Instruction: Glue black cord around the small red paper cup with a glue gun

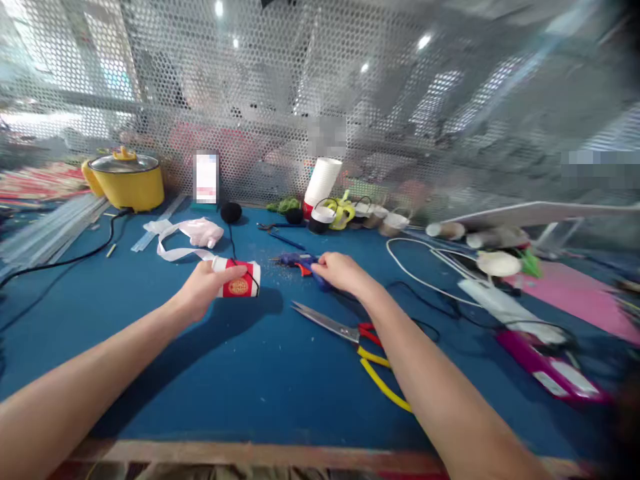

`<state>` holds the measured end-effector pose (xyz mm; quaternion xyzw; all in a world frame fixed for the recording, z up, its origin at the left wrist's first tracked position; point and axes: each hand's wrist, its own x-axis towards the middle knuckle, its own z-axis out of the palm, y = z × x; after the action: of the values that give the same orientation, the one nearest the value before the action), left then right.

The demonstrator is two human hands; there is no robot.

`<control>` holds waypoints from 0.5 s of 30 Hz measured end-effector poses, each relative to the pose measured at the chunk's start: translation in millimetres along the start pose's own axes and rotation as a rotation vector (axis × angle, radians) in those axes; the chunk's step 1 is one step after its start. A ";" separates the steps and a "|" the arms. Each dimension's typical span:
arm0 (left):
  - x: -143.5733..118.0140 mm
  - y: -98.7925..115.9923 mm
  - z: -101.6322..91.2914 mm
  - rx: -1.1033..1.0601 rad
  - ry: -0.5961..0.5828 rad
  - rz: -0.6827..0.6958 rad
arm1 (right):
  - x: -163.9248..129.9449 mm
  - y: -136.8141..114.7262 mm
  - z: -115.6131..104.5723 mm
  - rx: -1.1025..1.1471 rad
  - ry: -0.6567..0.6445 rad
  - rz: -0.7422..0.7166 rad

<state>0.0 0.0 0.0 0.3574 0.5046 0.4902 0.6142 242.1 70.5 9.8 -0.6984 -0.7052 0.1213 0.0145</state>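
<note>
My left hand holds a red and white paper cup on its side, just above the blue table top. A black cord runs from the cup up to a black pompom. My right hand is closed on the handle of a blue glue gun that lies on the table with its nozzle pointing left. Scissors with red and yellow handles lie just under my right forearm.
A yellow electric pot stands at the back left, with a black cable across the table. A stack of white cups and several finished cups stand along a perforated metal screen. White cable, pink sheet and a magenta tool lie at the right.
</note>
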 end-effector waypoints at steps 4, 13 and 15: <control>1.7 1.4 -0.5 -0.021 -0.028 -0.010 | 4.3 -0.7 13.6 0.045 0.016 0.029; 6.1 5.5 -4.0 -0.044 -0.004 -0.039 | -25.5 -14.4 -4.4 0.541 0.164 -0.062; 7.1 6.9 -4.5 -0.044 0.009 -0.054 | -42.5 -19.2 -11.4 0.860 0.085 -0.137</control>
<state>-6.0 8.5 3.5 0.3278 0.5059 0.4860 0.6328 226.4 30.3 30.9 -0.5849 -0.6338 0.3741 0.3410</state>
